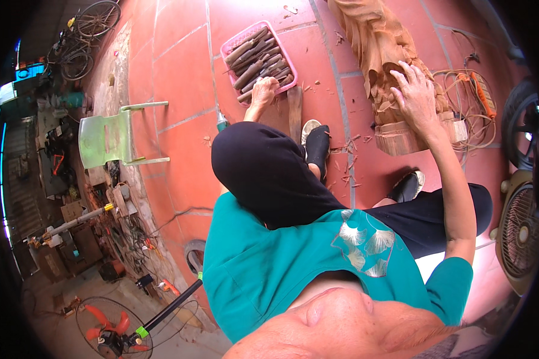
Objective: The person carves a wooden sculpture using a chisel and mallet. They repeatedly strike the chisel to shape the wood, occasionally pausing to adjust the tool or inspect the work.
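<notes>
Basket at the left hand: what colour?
The basket is pink; it shows in the head view.

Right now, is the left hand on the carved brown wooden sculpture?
No, the left hand is at the pink plastic basket of brown-handled tools.

In my 1 view, the top edge cuts off the wood carving, right of centre; at upper centre, I can't tell whether the left hand grips anything.

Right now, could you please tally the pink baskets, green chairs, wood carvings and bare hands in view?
Pink basket: 1
Green chair: 1
Wood carving: 1
Bare hands, left hand and right hand: 2
Total: 5
</notes>
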### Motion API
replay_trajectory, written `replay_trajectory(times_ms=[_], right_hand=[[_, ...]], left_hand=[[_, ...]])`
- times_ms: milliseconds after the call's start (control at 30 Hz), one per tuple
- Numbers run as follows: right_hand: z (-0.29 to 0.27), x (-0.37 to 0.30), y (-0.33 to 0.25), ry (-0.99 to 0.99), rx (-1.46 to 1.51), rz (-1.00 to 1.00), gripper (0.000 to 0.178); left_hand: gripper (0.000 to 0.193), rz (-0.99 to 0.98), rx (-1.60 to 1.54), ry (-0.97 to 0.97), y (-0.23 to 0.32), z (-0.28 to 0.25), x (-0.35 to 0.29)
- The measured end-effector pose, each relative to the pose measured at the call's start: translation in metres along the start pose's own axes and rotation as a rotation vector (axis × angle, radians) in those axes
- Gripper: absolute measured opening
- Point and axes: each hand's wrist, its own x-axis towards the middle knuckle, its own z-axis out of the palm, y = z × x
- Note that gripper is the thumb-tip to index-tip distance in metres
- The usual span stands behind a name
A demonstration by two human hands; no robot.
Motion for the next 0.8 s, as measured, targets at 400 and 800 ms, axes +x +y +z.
replay_trajectory(times_ms=[400, 800], right_hand=[[0.003, -0.001, 0.002, -0.007, 0.01, 0.01, 0.043], [-0.026, 0.006, -0.036, 0.12, 0.302, -0.201, 0.045]], left_hand=[[0.014, -0.257, -0.889, 0.027, 0.034, -0.078, 0.027], [0.011, -0.297, -1.511, -0.129, 0.133, -0.111, 0.034]])
